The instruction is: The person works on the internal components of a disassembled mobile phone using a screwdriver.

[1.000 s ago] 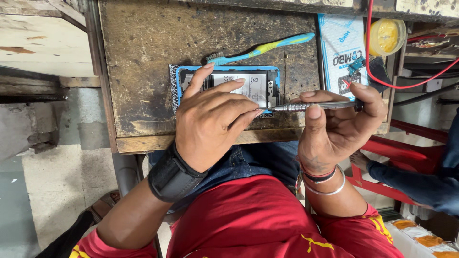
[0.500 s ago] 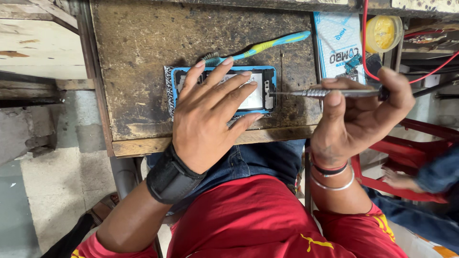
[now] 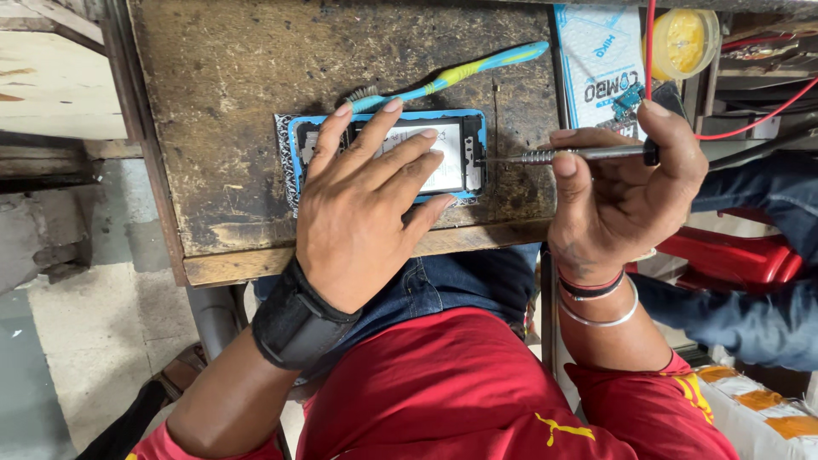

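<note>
One opened phone [image 3: 447,158] lies flat on the worn wooden table [image 3: 247,94], near its front edge and a little left of the middle. Its back is off: a pale, silvery panel fills most of the inside, a narrow dark strip of parts runs along the right end, and a bright blue frame rings the whole body. It rests on a patterned black-and-white mat [image 3: 284,162] whose edge shows at the left.

Spread flat over the phone is the left hand [image 3: 362,213], fingers fanned and pressing down on the pale panel, so it pins the phone rather than closing around it; a black wrist strap sits just behind it. From the right comes a slim metal screwdriver [image 3: 562,155], lying nearly level, its tip touching the dark strip at the phone's right end. Holding it is the right hand [image 3: 618,200], thumb and fingers closed around the shaft and the forefinger capping the back end; bangles and a dark band circle that wrist.

Just beyond the phone, a blue-and-green toothbrush [image 3: 443,78] lies aslant with its bristles at the left. Farther right lie a pale blue printed packet [image 3: 592,51] and a round yellow tub [image 3: 682,38], with a red wire [image 3: 649,43] crossing in front. Someone's blue sleeve [image 3: 750,307] shows at the right edge.
</note>
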